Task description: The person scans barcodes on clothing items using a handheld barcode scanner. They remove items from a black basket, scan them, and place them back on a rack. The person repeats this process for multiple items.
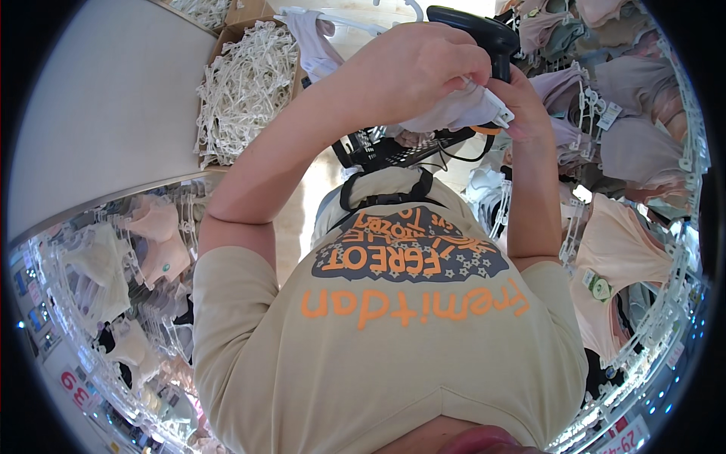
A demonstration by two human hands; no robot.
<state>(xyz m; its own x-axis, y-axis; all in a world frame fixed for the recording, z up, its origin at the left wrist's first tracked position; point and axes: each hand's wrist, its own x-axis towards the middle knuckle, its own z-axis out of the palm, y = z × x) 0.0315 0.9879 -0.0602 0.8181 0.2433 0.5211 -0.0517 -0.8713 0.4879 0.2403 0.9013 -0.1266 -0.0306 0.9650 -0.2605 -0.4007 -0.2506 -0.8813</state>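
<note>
My left hand (422, 65) reaches across the middle with its fingers bent around a pale lilac bra-like garment (448, 110). A white plastic hanger clip (500, 113) sits at the garment's right end, close to the fingers of my right hand (526, 105). My right hand grips the handle of a black handheld scanner (473, 27), whose head points to the upper left. Beyond my left forearm, a white hanger (349, 22) bears a pale strap part (315, 42); my forearm hides how it joins the garment.
A cardboard box (298, 85) full of white hangers (249, 91) stands at upper left, beside a white panel (113, 85). Below my hands is a black plastic basket (397, 150) with a dark cable (482, 156). Racks of bras (624, 244) line the right, more bras (159, 238) the left.
</note>
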